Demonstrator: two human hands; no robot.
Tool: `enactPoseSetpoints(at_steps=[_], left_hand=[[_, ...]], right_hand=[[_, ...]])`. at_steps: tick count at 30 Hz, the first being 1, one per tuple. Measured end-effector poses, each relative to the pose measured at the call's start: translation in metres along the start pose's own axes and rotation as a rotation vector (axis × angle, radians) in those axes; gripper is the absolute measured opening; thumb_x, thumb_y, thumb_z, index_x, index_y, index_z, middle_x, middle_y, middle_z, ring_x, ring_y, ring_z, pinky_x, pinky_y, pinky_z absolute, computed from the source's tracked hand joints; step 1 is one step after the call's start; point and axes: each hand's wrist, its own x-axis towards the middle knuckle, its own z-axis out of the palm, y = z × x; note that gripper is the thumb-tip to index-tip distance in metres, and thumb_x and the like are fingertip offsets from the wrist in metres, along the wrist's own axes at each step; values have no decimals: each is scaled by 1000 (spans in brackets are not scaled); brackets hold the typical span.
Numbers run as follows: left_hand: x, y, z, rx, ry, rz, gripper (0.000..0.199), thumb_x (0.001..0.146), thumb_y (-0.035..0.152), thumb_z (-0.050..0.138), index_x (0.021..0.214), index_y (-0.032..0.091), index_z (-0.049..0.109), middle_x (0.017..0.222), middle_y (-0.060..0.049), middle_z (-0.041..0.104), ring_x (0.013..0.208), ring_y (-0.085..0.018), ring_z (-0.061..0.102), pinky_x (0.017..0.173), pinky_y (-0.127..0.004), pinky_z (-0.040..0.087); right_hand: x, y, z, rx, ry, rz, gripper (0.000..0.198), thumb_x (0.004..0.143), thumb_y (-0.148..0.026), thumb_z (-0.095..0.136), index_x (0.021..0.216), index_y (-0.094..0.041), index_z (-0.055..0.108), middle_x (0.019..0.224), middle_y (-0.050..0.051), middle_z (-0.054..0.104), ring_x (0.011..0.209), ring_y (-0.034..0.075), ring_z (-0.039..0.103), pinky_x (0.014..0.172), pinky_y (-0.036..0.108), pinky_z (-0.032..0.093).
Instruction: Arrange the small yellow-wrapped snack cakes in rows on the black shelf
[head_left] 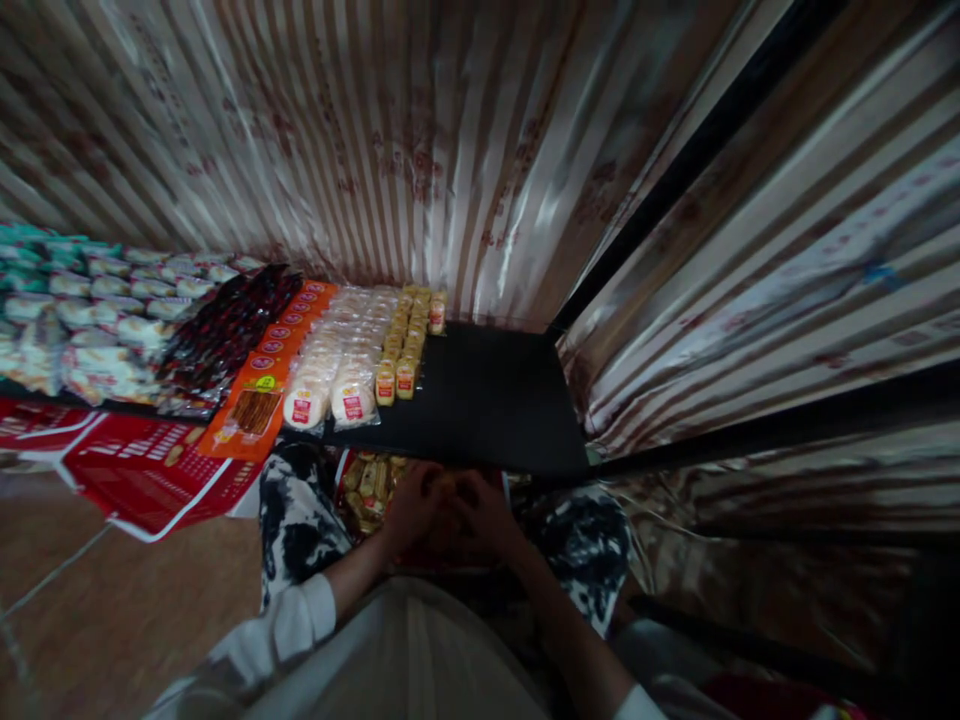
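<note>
Both hands are close together over a red-edged box (pixel 341 468) between my knees. Inside it, at the left, lie several small gold-wrapped snack packs (pixel 373 485). My left hand (pixel 412 503) has its fingers curled inward, beside those packs. Facing it, my right hand (pixel 487 510) is also bent, with its fingertips near the left ones. Whatever lies between the fingers is too dark to make out. Just beyond, rows of small yellow snack packs (pixel 405 345) stand on the black shelf (pixel 487 400).
Left of the yellow packs are clear-wrapped round white crackers (pixel 352 395), an orange snack strip (pixel 259 385), dark red packets (pixel 229 330) and white-and-green bags (pixel 112 310). A red carton (pixel 157 465) sits under the shelf. Black frame bars (pixel 675 190) and striped curtains (pixel 375 130) enclose the space.
</note>
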Motion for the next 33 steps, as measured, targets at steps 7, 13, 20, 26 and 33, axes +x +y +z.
enactPoseSetpoints(at_steps=[7, 13, 20, 26, 33], left_hand=[[20, 22, -22, -68, 114, 202, 14, 80, 18, 47, 88, 19, 58, 87, -2, 59, 83, -13, 57, 76, -27, 46], [45, 42, -29, -43, 131, 183, 19, 82, 21, 43, 90, 19, 60, 91, -4, 61, 85, -15, 57, 77, -28, 48], [76, 51, -16, -66, 191, 56, 40, 82, 22, 41, 121, 14, 49, 113, -10, 59, 103, -18, 57, 94, -31, 44], [99, 55, 2, -31, 197, 71, 41, 83, 19, 36, 121, 13, 51, 128, -12, 53, 120, -21, 46, 106, -34, 33], [141, 53, 19, -2, 260, 12, 44, 86, 21, 34, 126, 10, 49, 140, -12, 42, 131, -21, 35, 112, -38, 24]], right_hand=[[8, -33, -15, 194, 65, -44, 24, 77, -25, 53, 101, -22, 51, 99, 4, 66, 92, 18, 63, 84, 33, 48], [28, -43, -20, 337, 166, -71, 34, 76, -27, 53, 109, -23, 49, 106, 5, 67, 99, 18, 63, 88, 32, 49], [76, -41, -34, 213, 319, -41, 35, 74, -35, 54, 106, -21, 57, 93, 5, 69, 80, 19, 65, 76, 32, 53], [125, -41, -43, 203, 339, -3, 34, 74, -30, 52, 106, -21, 56, 86, 4, 68, 72, 17, 65, 71, 29, 53], [180, -40, -48, 63, 426, -21, 36, 76, -31, 51, 110, -18, 55, 95, 6, 66, 81, 18, 63, 77, 32, 50]])
